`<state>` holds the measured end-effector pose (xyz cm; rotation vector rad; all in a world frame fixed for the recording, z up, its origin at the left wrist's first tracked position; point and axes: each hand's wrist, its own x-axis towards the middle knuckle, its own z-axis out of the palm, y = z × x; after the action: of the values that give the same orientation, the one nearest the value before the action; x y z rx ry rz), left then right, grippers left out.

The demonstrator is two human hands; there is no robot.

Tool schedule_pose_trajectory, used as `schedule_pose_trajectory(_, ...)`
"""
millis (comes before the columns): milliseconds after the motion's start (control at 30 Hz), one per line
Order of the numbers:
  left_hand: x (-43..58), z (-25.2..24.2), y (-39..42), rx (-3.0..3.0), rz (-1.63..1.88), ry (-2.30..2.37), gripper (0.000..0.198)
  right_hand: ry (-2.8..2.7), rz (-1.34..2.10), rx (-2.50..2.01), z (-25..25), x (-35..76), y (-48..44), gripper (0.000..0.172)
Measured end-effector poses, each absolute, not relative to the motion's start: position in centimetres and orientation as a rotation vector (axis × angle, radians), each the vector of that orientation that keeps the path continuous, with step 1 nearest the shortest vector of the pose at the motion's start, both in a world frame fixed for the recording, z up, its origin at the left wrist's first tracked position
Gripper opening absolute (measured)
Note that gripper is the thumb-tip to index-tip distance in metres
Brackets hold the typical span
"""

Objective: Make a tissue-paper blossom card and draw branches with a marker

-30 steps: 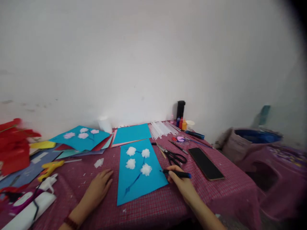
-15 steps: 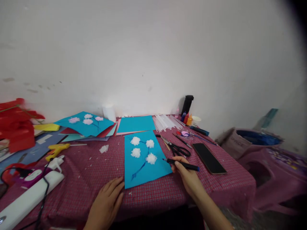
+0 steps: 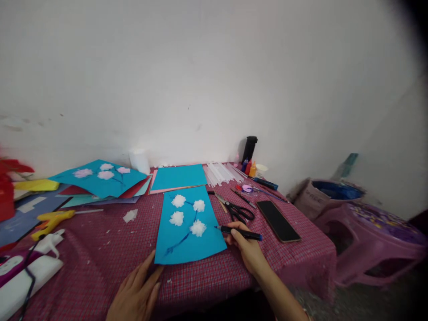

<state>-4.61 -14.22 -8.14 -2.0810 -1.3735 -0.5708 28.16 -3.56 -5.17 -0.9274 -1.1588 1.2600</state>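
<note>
A blue sheet of paper (image 3: pixel 190 247) lies in front of me with several fluffy white flowers and a dark blue drawn stem on it. My right hand (image 3: pixel 245 245) pinches a black marker (image 3: pixel 247 233) at the sheet's right edge; its blue tip points left, over the paper. At the lower left corner of the sheet rests my left hand (image 3: pixel 135 290), fingers stretched out, fingertips at the paper's edge. Scissors (image 3: pixel 239 210) with black handles lie just beyond my right hand, and a phone (image 3: pixel 278 221) is to the right of it.
Another flowered blue sheet (image 3: pixel 96 185) tops a paper pile at the left. Behind are a plain blue sheet (image 3: pixel 180 177), white strips (image 3: pixel 220 174) and paint bottles (image 3: pixel 248 168). A yellow glue gun (image 3: pixel 51 221) lies left. A pink stool (image 3: pixel 374 245) stands beyond the table's right edge.
The view has turned slightly right, so everything sits further left. My left fingertips have come up against the sheet's lower left corner. My right hand still holds the marker beside the paper.
</note>
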Motion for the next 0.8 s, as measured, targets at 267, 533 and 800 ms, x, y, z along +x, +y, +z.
schedule_pose_trajectory(267, -3.8, -7.6, -14.5, -2.154, -0.536, -1.416, 0.029, -1.201, 1.266, -0.947, -5.5, 28.3, -3.8, 0.027)
schedule_pose_trajectory(533, -3.4, -7.3, -15.0, -2.150, -0.531, -1.499, 0.028, -1.302, 1.236, -0.958, -5.5, 28.6, -3.8, 0.022)
schedule_pose_trajectory(800, -3.1, -7.8, -15.2, -2.129, -0.671, -1.615, 0.024, -1.348, 1.214, -0.990, -5.6, 28.7, -3.8, 0.024)
